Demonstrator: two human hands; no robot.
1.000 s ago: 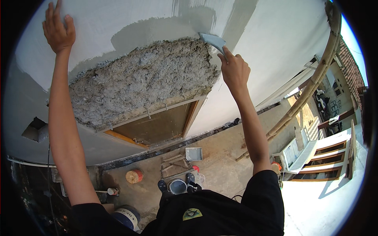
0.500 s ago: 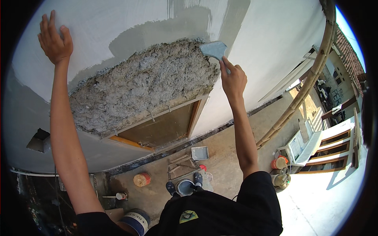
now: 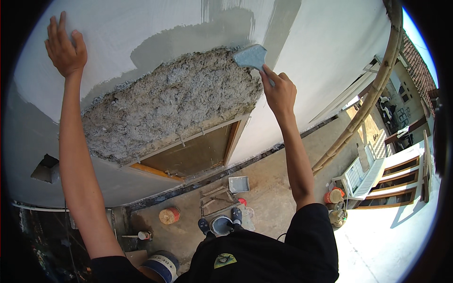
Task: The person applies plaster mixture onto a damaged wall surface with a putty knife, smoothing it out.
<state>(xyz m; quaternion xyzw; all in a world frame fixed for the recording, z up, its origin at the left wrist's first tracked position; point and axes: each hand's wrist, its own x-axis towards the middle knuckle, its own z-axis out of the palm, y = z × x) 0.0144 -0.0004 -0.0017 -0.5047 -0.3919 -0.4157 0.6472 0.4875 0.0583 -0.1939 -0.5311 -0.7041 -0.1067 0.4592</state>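
Observation:
High on the left, my left hand (image 3: 67, 51) lies with fingers stretched against the pale wall (image 3: 115, 33), holding nothing. My right hand (image 3: 281, 93) grips a putty knife (image 3: 251, 57) with a wide, flared, grey-blue blade. That blade is at the upper right edge of a rough, broken patch of bare grey mortar (image 3: 174, 94). Around the patch's upper side runs a darker grey smear of coating (image 3: 184, 40). Whether the blade touches the wall cannot be made out.
Below the patch is a wood-framed opening (image 3: 193, 153). A bucket (image 3: 221, 226) stands between my feet, near a tray (image 3: 239, 184) and a small wooden frame (image 3: 218, 197). More containers include a round tub (image 3: 169, 216). A bamboo pole (image 3: 363, 113) slants at right, before a white bench (image 3: 363, 174).
My right hand has tilted the putty knife, and its blade has shifted slightly left and up along the patch's edge. My left hand stays in place.

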